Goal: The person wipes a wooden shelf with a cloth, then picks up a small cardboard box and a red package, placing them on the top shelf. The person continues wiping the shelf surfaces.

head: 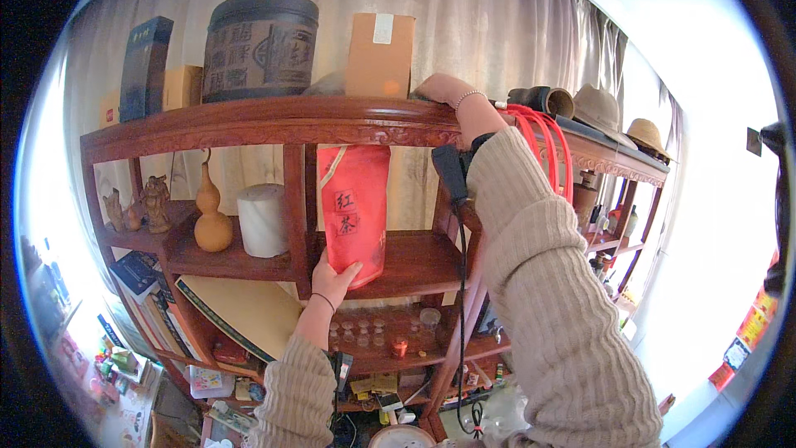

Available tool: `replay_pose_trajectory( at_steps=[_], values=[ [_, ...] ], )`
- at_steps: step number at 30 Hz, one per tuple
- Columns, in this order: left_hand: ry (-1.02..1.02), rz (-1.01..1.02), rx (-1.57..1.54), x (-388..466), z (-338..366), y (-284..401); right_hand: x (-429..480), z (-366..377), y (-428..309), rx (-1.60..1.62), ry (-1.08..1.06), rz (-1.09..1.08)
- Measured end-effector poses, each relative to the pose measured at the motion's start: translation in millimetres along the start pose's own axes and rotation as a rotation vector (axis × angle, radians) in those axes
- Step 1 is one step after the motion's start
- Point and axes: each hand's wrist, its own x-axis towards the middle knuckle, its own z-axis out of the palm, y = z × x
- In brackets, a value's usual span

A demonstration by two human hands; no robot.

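My left hand [334, 280] grips the lower edge of a red tea pouch [357, 214], thumb in front. The pouch bears dark writing and stands upright at a middle compartment of the wooden display shelf [373, 113]. My right hand [443, 88] reaches over the shelf's top board, just right of a brown cardboard box [380, 56]; its fingers are partly hidden, so whether they hold anything does not show. A beaded bracelet is on that wrist. Beside the right forearm a black device [450, 173] with a dangling cable hangs near the cuff.
A large dark canister [261, 46] and a tall dark box [146, 68] stand on top. Red straps [550, 149] and hats [597, 109] lie to the right. Left compartments hold a gourd [212, 224], a white paper roll [262, 221], carved figures and books. Small glasses stand below.
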Motion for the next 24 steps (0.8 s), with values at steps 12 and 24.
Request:
replay_pose_trajectory(
  at_steps=[12, 24],
  values=[
    [0.026, 0.001, 0.072, -2, 0, 9, -18, -9, 4, 0.495, -0.328, 0.163],
    [0.01, 0.0, -0.033, 0, 1, -4, -59, -25, -18, 0.339, -0.133, 0.026]
  ],
)
